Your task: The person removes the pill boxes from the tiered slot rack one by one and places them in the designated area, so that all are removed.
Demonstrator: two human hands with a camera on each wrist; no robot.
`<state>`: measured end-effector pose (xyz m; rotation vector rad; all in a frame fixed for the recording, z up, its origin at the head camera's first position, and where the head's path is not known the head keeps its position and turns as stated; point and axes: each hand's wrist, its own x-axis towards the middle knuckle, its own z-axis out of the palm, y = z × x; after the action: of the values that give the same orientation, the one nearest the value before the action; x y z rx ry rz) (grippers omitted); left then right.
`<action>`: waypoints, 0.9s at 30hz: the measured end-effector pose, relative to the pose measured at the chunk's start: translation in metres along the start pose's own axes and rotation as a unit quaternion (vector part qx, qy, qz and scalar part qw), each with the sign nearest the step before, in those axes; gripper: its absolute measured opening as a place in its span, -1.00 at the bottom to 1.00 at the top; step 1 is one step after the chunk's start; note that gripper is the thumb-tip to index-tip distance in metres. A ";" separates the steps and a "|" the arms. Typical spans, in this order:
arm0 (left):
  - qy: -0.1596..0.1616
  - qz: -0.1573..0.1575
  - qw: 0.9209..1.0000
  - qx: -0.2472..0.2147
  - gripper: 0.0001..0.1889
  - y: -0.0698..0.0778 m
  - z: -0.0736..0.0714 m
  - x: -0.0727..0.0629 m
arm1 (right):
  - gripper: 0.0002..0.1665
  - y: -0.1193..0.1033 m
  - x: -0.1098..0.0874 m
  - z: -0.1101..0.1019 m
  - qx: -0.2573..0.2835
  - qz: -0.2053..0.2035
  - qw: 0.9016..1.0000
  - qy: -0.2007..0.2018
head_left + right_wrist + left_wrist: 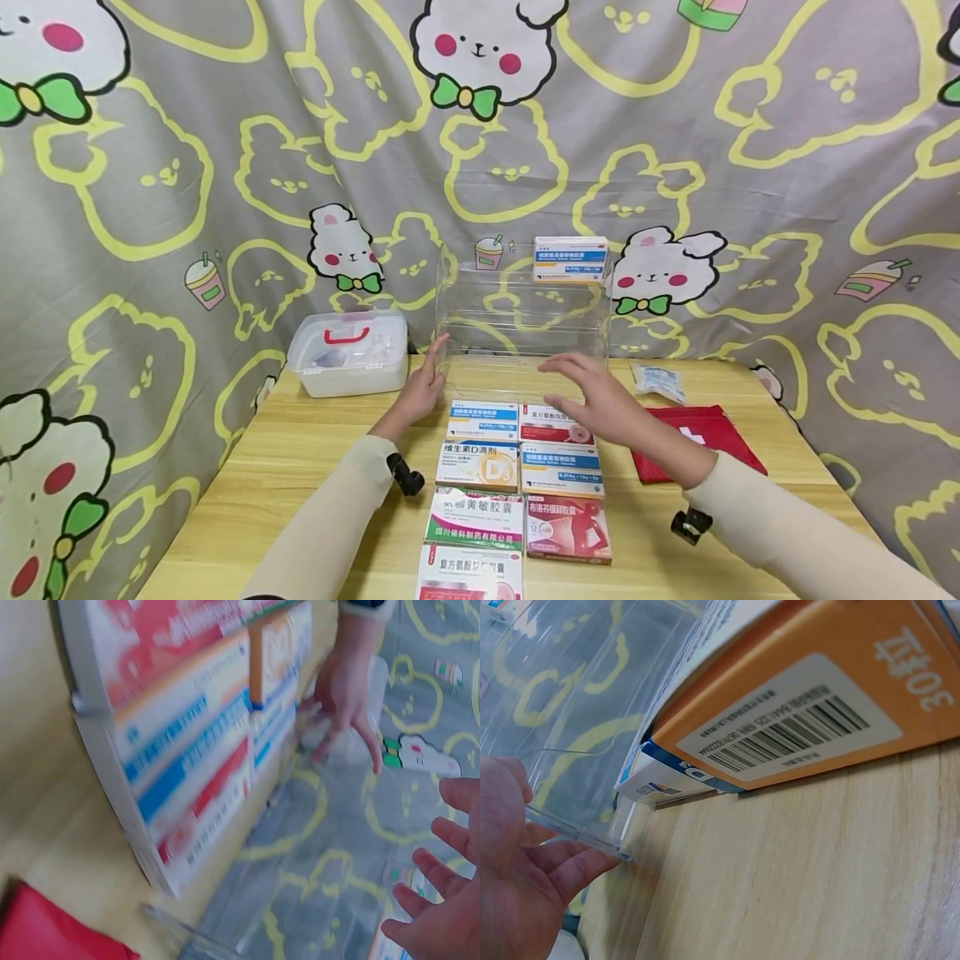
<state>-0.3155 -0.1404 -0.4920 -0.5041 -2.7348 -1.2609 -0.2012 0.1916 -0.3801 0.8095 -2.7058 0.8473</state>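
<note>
A clear plastic tiered display rack (517, 360) stands at the back of the table against the curtain. My left hand (422, 392) grips its left side edge; in the left wrist view the thumb and fingers of that hand (517, 862) lie on either side of the clear panel. My right hand (592, 400) hovers before the rack's right half, fingers spread and holding nothing. A blue-and-white medicine box (570, 260) sits on the rack's top tier at the right. Two columns of medicine boxes lie before the rack, including an orange-and-white vitamin D box (477, 464) and a red box (567, 529).
Left of the rack stands a translucent lidded container (352, 375) with a red handle. To the right lie a red pouch (720, 433) with a white cross and a small packet (658, 383). A patterned grey curtain (660, 100) hangs behind the wooden table (247, 492).
</note>
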 end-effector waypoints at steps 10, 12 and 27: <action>0.001 -0.001 1.000 0.005 -0.21 0.000 0.000 0.000 | -0.47 0.017 0.036 -0.033 -0.002 0.009 1.000 0.018; 0.002 -0.001 1.000 0.005 -0.21 0.000 0.000 0.000 | -0.46 0.020 0.042 -0.038 -0.006 0.014 1.000 0.019; 0.005 -0.007 1.000 0.006 -0.19 0.000 0.001 0.000 | -0.35 0.045 0.100 -0.082 -0.039 0.066 0.995 0.057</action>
<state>-0.3151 -0.1396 -0.4930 -0.4770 -2.7419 -1.2454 -0.3078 0.2249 -0.3010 0.5545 -2.6964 0.7840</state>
